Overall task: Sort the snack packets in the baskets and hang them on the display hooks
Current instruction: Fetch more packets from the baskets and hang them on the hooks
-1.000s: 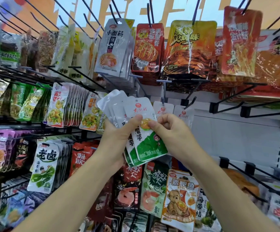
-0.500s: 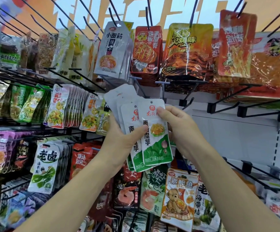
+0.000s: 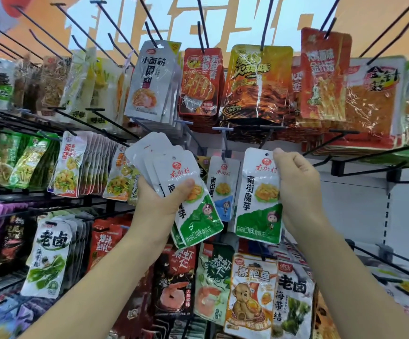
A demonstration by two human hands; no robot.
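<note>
At the hook wall [image 3: 360, 206], left hand [image 3: 157, 204] gripping fanned packet stack [image 3: 164, 167], right hand [image 3: 296, 192] raised, fingers [image 3: 281, 156] pinching single packet [image 3: 259, 192].

I count two hands. My left hand [image 3: 159, 204] grips a fan of white-and-green packets [image 3: 196, 216]: at least four tops show, and I cannot count any behind them. My right hand [image 3: 296, 192] pinches a single white-and-green packet [image 3: 259, 192]. Between my hands hangs one white-and-blue packet [image 3: 223, 187]. Below my right hand one bear packet [image 3: 250, 297] faces front. Below my left hang two shrimp packets [image 3: 176, 287].
</note>
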